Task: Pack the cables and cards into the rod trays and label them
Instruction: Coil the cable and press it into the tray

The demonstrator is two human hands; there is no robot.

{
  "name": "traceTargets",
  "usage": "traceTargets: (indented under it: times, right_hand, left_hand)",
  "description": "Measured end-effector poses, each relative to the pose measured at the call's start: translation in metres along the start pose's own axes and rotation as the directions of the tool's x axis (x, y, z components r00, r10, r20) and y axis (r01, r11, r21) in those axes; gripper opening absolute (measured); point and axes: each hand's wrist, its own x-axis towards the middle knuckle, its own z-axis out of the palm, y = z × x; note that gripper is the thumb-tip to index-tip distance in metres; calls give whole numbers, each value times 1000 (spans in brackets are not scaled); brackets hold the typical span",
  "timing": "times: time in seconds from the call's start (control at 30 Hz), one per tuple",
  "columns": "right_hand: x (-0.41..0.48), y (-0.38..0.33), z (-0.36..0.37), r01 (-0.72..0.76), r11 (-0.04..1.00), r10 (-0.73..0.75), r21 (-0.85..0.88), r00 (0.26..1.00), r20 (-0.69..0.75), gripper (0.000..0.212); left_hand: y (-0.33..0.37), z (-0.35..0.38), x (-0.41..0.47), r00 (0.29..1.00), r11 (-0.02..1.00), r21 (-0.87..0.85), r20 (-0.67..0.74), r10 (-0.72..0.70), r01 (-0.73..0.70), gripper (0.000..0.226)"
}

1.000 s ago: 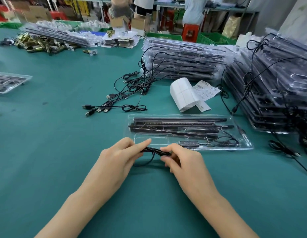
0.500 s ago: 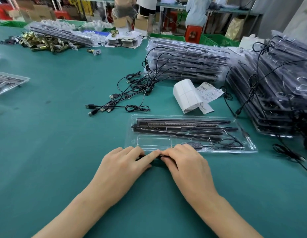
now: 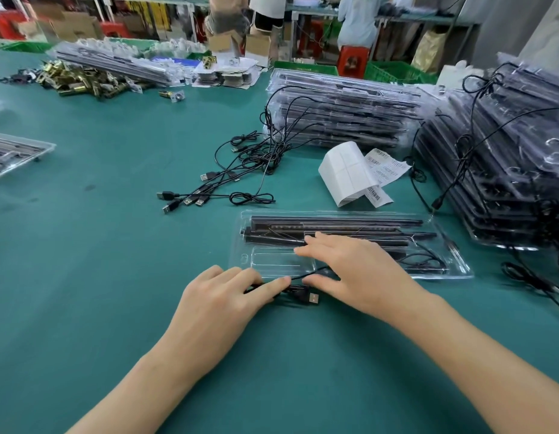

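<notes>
Cable-stowing step. Left hand (image 3: pixel 222 302) apparently pinches coiled cable (image 3: pixel 300 292), lying at tray's (image 3: pixel 272 260) 6 o'clock; right hand (image 3: pixel 356 270) released, fingers flat over tray. Next: seat coil in the empty near pocket.

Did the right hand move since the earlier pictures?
Yes. The right hand went forward, from in front of the clear tray to over it.

Bright, even light, seemingly from overhead; faint glare on the clear tray (image 3: pixel 272 261); edges bend, background slightly soft.
</notes>
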Motion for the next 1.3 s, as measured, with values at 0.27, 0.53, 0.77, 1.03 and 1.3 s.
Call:
traceTargets:
  times: [0.27, 0.53, 0.77, 1.03, 1.3]
  right_hand:
    - [1, 4, 2, 32, 999, -32, -23, 999, 23, 47]
    - [1, 10, 0, 69, 997, -69, -21, 998, -4, 39]
    - [-7, 4, 17, 186, 960, -233, -211, 946, -225, 14]
    - [-4, 0, 29, 35, 984, -100, -172, 917, -385, 20]
    - [-2, -5, 33, -54, 999, 48, -3, 912, -408, 36]
  left_hand:
    - [0, -4, 1, 990, 998, -49, -135, -35, 29, 39]
    - [-1, -2, 3, 988, 998, -25, -145, -55, 52, 54]
    - [3, -11, 6, 986, 998, -37, -156, -55, 50, 20]
    - [6, -10, 9, 973, 998, 20, -224, -57, 63, 20]
    - [11, -9, 12, 964, 987, 25, -221, -148, 157, 16]
